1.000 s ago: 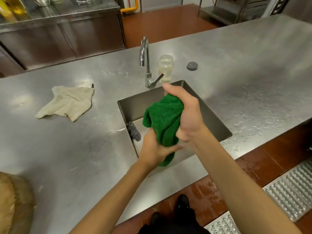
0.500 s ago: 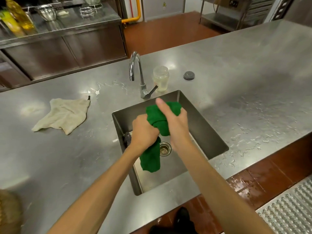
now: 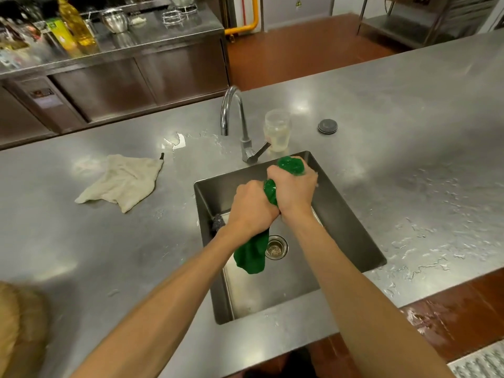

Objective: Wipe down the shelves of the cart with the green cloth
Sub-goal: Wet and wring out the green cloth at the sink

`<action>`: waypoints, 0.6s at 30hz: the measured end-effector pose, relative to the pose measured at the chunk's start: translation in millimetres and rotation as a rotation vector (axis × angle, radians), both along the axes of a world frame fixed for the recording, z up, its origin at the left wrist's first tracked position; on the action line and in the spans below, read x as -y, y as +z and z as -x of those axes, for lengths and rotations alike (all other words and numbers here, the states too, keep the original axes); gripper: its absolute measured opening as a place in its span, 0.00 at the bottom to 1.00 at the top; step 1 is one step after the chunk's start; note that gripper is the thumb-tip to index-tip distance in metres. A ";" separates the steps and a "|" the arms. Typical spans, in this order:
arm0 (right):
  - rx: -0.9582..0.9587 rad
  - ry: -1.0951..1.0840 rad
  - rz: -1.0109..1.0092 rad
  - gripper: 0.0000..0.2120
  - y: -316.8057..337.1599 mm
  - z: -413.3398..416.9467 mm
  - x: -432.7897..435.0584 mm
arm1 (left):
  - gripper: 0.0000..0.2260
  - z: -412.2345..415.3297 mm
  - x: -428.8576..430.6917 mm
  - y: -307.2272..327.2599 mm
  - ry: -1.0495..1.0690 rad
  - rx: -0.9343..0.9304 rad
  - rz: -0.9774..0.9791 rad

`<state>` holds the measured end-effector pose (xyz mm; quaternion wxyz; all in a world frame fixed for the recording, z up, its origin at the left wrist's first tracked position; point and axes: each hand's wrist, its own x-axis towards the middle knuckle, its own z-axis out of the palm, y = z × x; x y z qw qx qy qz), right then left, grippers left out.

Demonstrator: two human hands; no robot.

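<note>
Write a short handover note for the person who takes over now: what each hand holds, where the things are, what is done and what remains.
Left hand: closed on the middle of the green cloth.
Right hand: closed on the cloth's upper end.
The cloth is twisted between both hands above the sink; its lower end hangs beside the drain.
A beige cloth lies on the counter, left of the faucet.
Done: wringing is under way.
Left: every cart shelf; no cart is in view.
</note>
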<state>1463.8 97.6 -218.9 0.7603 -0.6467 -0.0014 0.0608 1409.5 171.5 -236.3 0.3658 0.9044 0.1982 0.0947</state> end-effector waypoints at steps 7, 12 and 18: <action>-0.061 0.074 0.005 0.09 -5.7 -15.8 -0.6 | 0.04 -6.1 2.3 -12.7 0.023 0.082 0.058; -0.355 0.143 -0.357 0.13 -14.0 -22.1 4.9 | 0.33 5.0 -5.5 -28.8 0.126 0.085 0.601; -0.378 0.245 -0.216 0.24 -15.2 -29.8 3.7 | 0.17 12.3 6.2 -26.9 0.102 0.145 1.422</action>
